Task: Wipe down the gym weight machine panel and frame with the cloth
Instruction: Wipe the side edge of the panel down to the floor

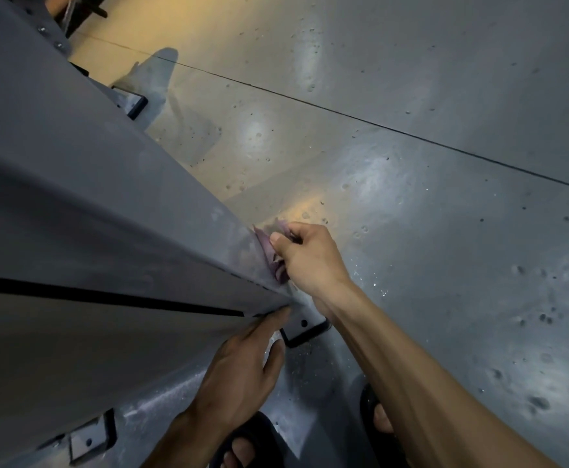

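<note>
Looking down along the grey panel of the weight machine to the floor. Right hand has fingers and thumb curled round a bunched purplish cloth, holding it against the panel's lower edge, just above the corner where the frame meets the floor. Left hand is below and nearer the camera than that corner, fingers straight and together, tips touching the underside of the panel next to the black seam line; it grips nothing. The two hands are close together but not touching, one on each side of the corner. Directly under the corner sits a grey foot plate with a bolt hole and a black rubber pad edge, flat on the floor. A second foot plate is lower left of the corner, a third far up along the panel. Floor is glossy grey concrete, pitted, with a thin joint line running across it beyond the panel. Two feet in dark sandals stand on the floor below the corner, near the frame bottom.
</note>
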